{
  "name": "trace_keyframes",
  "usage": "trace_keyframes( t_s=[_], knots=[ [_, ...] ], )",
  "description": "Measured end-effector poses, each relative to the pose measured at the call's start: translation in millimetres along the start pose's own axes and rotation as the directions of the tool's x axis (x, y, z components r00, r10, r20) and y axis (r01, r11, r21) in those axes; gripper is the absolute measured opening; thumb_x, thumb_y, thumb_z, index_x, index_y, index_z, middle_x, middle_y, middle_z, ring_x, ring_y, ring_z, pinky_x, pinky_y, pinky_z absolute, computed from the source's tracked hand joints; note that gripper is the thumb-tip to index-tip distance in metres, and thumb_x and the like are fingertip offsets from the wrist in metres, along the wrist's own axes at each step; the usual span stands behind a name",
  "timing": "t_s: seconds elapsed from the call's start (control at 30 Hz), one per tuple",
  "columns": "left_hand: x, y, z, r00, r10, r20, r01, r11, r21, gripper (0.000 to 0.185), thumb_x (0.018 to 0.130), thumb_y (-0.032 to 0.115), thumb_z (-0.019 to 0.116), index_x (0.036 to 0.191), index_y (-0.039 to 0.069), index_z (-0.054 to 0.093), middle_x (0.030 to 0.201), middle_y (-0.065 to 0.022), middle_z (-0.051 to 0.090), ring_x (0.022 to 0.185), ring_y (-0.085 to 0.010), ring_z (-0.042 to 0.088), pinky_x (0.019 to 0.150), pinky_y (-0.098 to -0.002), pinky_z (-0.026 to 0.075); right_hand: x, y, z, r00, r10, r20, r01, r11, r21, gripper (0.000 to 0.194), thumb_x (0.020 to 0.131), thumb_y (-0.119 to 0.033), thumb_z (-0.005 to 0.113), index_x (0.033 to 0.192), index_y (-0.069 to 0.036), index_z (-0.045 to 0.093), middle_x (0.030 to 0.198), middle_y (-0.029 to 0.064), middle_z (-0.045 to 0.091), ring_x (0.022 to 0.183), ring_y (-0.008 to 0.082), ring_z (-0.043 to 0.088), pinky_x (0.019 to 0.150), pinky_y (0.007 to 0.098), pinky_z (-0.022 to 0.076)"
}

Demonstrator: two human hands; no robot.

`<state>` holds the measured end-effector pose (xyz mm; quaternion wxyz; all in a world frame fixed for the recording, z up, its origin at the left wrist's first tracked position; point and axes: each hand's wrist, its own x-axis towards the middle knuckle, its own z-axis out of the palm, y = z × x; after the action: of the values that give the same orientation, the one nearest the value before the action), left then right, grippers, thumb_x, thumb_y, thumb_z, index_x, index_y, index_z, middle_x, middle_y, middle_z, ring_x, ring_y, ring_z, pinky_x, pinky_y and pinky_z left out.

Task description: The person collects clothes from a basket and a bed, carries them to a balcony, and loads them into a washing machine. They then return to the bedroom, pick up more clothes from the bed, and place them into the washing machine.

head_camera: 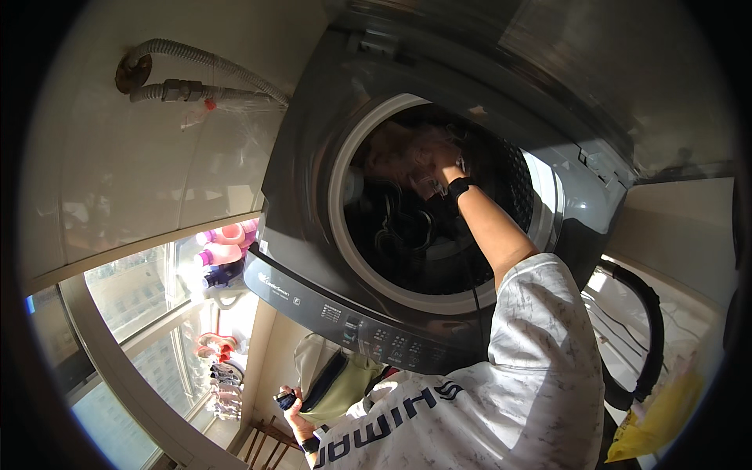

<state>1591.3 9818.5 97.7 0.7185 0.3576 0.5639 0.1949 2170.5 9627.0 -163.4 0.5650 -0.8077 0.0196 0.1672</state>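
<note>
My right hand [443,167] reaches down into the drum of a top-loading washing machine [314,194], among pinkish-brown cloth [396,150]; its fingers are blurred and shaded, so its grip cannot be told. Dark laundry [393,229] with light trim lies lower in the drum. My left hand [298,416], at the bottom left, is closed round a small dark bundled cloth [285,400]. Light and yellow-green garments [346,376] hang between that hand and the machine's control panel [352,329]. A thin dark cord [476,294] crosses the drum's white rim.
Detergent bottles [220,244] stand left of the machine by a window [138,294]. Shoes [223,376] line the sill. A ribbed hose [205,59] runs along the wall. At the right are a black drain hose [652,329] and a yellow plastic bag [652,426].
</note>
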Motion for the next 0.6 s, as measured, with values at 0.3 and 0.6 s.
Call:
trace_keyframes(
  t_s=[0.3, 0.6],
  knots=[
    [-5.1, 28.8, 6.3, 0.958, 0.036, 0.284, -0.058, 0.996, 0.066, 0.05, 0.055, 0.003, 0.078, 0.096, 0.01, 0.049, 0.079, -0.0047, 0.051, 0.074, -0.0152, 0.047, 0.069, -0.0243, 0.038, -125.1, -279.6, -120.5, 0.917, -0.311, 0.251, 0.278, 0.948, 0.157, 0.009, 0.074, -0.004, 0.059, 0.081, -0.002, 0.063, 0.069, -0.0003, 0.059, 0.065, 0.006, 0.055, 0.059, 0.0191, 0.0419],
    [-13.6, 59.3, 6.8, 0.758, 0.071, 0.648, -0.24, 0.955, 0.176, 0.047, 0.058, 0.009, 0.083, 0.092, 0.007, 0.052, 0.077, -0.0061, 0.058, 0.068, -0.0141, 0.053, 0.063, -0.0246, 0.041, -309.4, -400.1, -190.4, 0.759, -0.642, -0.11, 0.651, 0.751, 0.107, 0.012, 0.074, 0.008, 0.057, 0.08, -0.002, 0.056, 0.068, 0.0037, 0.061, 0.062, 0.0107, 0.061, 0.065, 0.0241, 0.05]
  ],
)
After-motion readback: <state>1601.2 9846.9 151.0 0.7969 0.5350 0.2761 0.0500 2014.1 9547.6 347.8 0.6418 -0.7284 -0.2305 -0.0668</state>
